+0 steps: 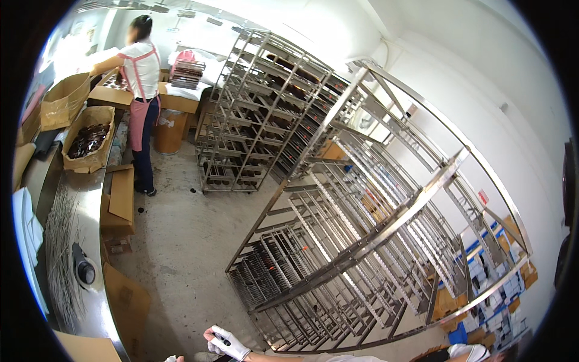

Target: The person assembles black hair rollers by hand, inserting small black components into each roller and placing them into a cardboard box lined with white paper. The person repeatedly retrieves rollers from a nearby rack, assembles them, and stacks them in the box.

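My right hand (229, 344), in a white glove with bare fingertips, is low in the picture, its forearm coming in from the right. Its fingers are closed, and a small dark thing (225, 341) shows at them, too small to name. Of my left hand (174, 359) only a bit shows at the lower edge; its fingers are mostly cut off. A tall metal rack (356, 265) on the right stands nearest to my hands. Rows of dark pieces (271, 265) fill one of its lower levels; many of its other bars are bare.
On the left, a metal bench (90, 205) carries thin wires (60, 259), a tape roll (87, 273) and a paper-lined box (104, 139) of dark pieces. Cardboard boxes (120, 199) stand beside it. Farther off are a loaded rack (259, 114) and a person in a pink apron (142, 78).
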`<state>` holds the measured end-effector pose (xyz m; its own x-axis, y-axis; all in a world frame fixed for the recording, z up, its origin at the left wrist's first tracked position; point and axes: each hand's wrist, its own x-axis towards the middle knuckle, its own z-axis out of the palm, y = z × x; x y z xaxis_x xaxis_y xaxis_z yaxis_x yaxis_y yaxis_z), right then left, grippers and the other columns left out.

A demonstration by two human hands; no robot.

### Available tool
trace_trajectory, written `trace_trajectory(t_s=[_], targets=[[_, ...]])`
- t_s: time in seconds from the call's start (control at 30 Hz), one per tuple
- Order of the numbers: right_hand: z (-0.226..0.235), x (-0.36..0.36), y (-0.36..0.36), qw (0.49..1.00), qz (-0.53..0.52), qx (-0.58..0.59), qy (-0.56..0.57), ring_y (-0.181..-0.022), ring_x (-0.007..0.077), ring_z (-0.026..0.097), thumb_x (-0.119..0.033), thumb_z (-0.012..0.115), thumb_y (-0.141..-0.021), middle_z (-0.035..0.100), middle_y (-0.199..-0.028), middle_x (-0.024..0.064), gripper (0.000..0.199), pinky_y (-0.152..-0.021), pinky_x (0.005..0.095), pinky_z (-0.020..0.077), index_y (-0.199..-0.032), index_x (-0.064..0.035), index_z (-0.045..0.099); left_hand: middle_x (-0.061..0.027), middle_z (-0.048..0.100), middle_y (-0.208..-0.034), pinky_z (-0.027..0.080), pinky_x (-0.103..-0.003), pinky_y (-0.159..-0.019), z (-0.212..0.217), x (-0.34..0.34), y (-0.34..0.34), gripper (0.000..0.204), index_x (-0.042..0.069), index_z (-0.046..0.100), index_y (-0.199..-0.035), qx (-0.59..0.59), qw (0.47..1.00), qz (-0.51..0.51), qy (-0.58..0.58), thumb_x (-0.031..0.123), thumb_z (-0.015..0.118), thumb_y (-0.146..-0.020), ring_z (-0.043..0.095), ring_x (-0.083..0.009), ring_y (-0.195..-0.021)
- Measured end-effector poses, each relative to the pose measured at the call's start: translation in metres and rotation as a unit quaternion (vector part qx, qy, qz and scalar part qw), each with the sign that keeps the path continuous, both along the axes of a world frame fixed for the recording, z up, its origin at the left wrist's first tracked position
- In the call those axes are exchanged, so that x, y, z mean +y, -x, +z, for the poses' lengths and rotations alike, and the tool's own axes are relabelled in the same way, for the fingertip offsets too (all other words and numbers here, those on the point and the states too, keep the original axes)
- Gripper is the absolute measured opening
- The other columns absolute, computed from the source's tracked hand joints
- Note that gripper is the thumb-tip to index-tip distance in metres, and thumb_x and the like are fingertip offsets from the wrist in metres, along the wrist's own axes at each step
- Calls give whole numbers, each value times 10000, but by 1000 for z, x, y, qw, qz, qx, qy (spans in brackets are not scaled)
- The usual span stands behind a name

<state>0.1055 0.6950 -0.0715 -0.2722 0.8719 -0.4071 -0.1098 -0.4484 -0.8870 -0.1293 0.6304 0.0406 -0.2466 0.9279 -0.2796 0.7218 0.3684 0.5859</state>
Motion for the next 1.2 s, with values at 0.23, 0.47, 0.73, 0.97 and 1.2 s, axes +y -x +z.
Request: trace_trajectory(t_s=[0.23, 0.47, 0.73, 0.97, 1.2], targets=[[41, 4, 13, 999, -1, -19, -49, -474, 55, 468, -251, 594, -1022, 577, -606, -12, 211, -456, 214, 369, -879, -121, 508, -205, 703, -876, 543, -491, -756, 27, 12, 4, 289, 165, 746, -1060, 22, 999, -43, -25, 379, 652, -889, 678, -404, -818], [63, 21, 49, 990, 63, -20, -124, -465, 51, 445, -241, 587, -1025, 560, -592, -19, 216, -452, 223, 346, -875, -120, 488, -175, 676, -723, 533, -463, -619, 12, -33, 7, 216, 190, 764, -916, 81, 980, 2, -181, 390, 687, -884, 660, -388, -653], [89, 9, 105, 971, 172, 151, -64, -539, 45, 514, -146, 594, -1009, 514, -701, -41, 175, -450, 224, 386, -890, -120, 468, -102, 614, -559, 448, -429, -577, 27, -89, -14, 264, 148, 691, -606, 208, 957, 89, -179, 348, 781, -753, 600, -318, -566], [78, -33, 142, 894, 409, 87, -161, -591, 117, 601, -393, 436, -1068, 674, -731, 74, 418, -540, 237, 466, -1089, -14, 610, -44, 691, -681, 497, -397, -638, 21, -172, -43, 217, 230, 759, -771, 163, 960, 224, 26, 387, 638, -860, 666, -251, -645], [107, -113, 189, 720, 654, 174, -156, -527, 96, 509, -759, 423, -919, 577, -632, 40, 793, -470, 224, 357, -1069, -2, 604, -125, 702, -744, 517, -441, -666, 19, -249, -130, 223, 158, 748, -972, 118, 821, 558, -19, 167, 627, -786, 679, -315, -702]])
